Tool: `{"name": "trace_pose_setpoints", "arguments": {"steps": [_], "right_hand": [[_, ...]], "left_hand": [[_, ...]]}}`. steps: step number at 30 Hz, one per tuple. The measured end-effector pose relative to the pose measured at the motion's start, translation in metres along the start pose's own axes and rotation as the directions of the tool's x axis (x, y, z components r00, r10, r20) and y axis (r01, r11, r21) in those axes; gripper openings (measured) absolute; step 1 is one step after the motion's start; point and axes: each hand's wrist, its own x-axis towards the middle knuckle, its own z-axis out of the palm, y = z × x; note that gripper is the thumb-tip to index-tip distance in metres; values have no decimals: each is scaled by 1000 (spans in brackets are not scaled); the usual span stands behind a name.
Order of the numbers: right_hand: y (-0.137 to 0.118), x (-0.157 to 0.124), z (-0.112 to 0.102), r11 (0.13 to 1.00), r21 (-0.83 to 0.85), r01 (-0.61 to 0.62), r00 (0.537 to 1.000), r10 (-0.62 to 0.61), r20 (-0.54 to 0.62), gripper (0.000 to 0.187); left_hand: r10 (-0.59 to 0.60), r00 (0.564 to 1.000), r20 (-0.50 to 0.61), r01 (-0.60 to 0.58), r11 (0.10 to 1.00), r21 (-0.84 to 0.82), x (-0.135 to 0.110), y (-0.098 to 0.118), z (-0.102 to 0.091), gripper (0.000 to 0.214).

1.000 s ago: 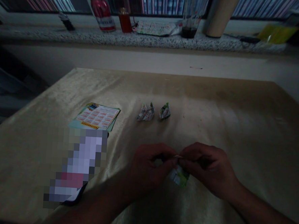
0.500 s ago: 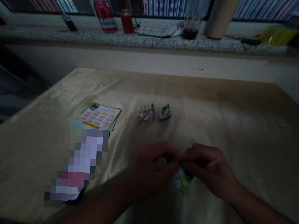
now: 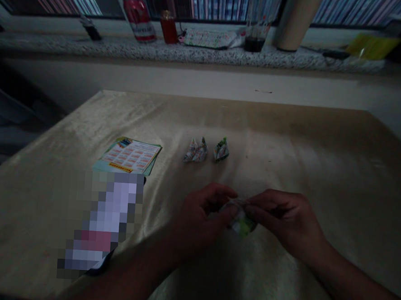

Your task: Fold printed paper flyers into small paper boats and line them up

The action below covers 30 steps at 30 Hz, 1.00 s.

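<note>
Between my hands, above the near part of the table, is a small piece of printed paper (image 3: 242,227) with green and white on it, partly folded. My left hand (image 3: 207,211) pinches its left side between thumb and fingers. From the right, my right hand (image 3: 281,214) grips its upper edge with the fingertips close together. Fingers cover much of the paper, so its exact shape is hidden. Farther back stand two folded paper pieces: a wider one with two peaks (image 3: 196,150) and a smaller one with a green tip (image 3: 221,149).
Left of the folded pieces lies a stack of printed leaflets (image 3: 132,156). A phone (image 3: 105,225), blurred out, rests nearer me. On the granite sill (image 3: 199,56) stand a red can (image 3: 139,19), a reddish bottle (image 3: 169,28) and a glass with dark liquid (image 3: 256,40).
The paper has been turned and raised slightly, and less of it hangs below my fingers. My left fingers have spread a little along it; both hands have shifted slightly.
</note>
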Motion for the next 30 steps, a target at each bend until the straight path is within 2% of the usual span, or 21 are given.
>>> {"name": "trace_pose_setpoints", "arguments": {"steps": [3,6,7,9,11,12,14,16,19,22,25,27,30], "right_hand": [[1,2,0,998,51,-45,999,45,2,4],[2,4,-1,994,89,-69,998,68,6,20],[2,4,-2,994,83,-68,998,68,4,20],[2,5,-4,998,26,-60,998,60,-5,11],[2,5,-6,995,-90,-48,999,46,-24,7],[3,6,-7,986,-163,-39,999,33,-35,7],[6,5,-8,953,-302,-14,999,1,-42,7],[11,5,-10,906,-422,-4,1000,-1,-12,10],[16,4,-11,804,-594,31,998,11,66,12],[12,5,-14,681,-713,167,982,-49,183,13],[6,6,-21,588,-732,345,931,-114,348,26],[6,7,-28,529,-734,426,898,-148,414,34],[11,9,-36,439,-763,475,878,-184,442,23]], "left_hand": [[-101,994,32,105,983,-153,5,-3,-2,20],[-123,992,36,127,976,-176,8,-4,-6,27],[-132,990,42,137,979,-153,9,-4,-7,30],[-116,993,37,117,993,-25,7,-4,-8,32],[15,1000,17,-19,974,224,5,-4,-10,33],[110,993,33,-115,926,359,4,-3,-12,35],[253,958,135,-285,786,549,1,-2,-14,44],[266,930,255,-368,685,628,1,-3,-17,53],[204,917,344,-394,607,690,2,-6,-19,46],[192,915,356,-400,557,728,5,-10,-20,35],[212,908,362,-418,531,737,6,-12,-20,30],[223,901,372,-433,512,742,6,-13,-21,28],[229,892,390,-452,474,756,7,-13,-21,22]]}}
